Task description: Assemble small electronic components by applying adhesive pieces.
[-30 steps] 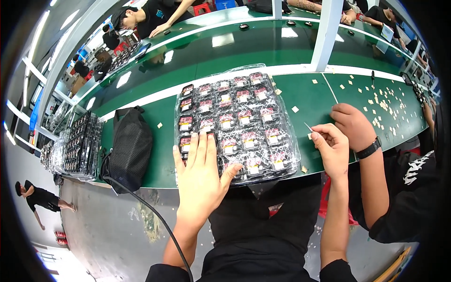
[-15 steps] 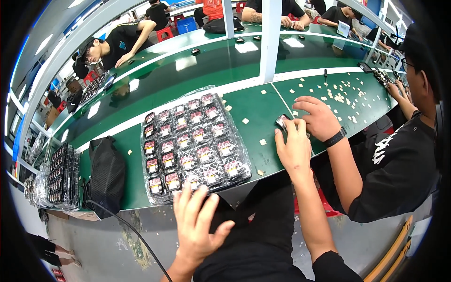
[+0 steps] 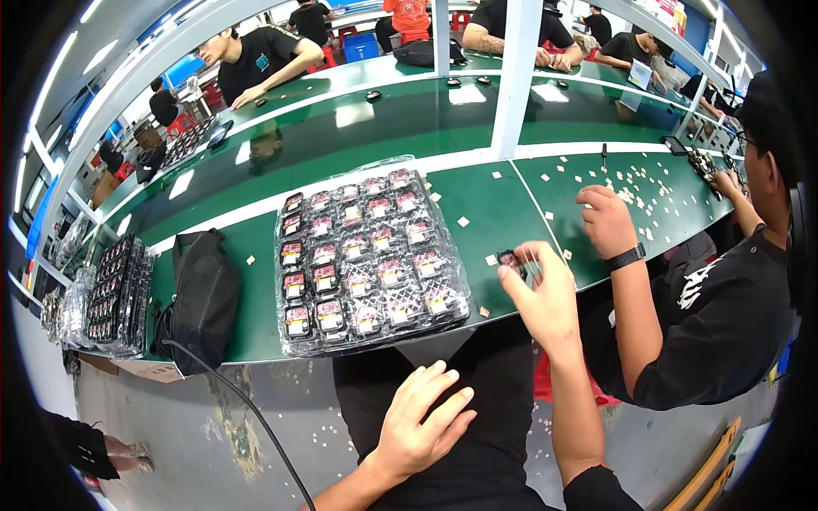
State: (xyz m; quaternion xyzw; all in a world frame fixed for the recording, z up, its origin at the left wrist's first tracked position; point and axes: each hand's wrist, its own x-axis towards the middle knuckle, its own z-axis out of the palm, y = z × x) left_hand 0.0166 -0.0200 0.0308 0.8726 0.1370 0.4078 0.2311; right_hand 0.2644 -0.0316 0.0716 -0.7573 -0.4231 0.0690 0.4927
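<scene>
A clear plastic tray (image 3: 368, 255) of several small dark parts with red and white labels lies on the green bench in front of me. My right hand (image 3: 545, 294) is raised just right of the tray and pinches one small dark part (image 3: 509, 259) between its fingertips, with thin tweezers (image 3: 532, 260) alongside. My left hand (image 3: 422, 419) rests open on my dark trousers below the bench edge, holding nothing.
A black bag (image 3: 203, 298) with a cable lies left of the tray, and stacked dark trays (image 3: 119, 294) sit at the far left. A neighbouring person's hand (image 3: 607, 220) with a wristwatch works among several small beige chips (image 3: 635, 183). A white post (image 3: 515, 72) stands behind.
My left hand has left the tray and dropped onto my lap. My right hand has moved right of the tray and now holds a small part up.
</scene>
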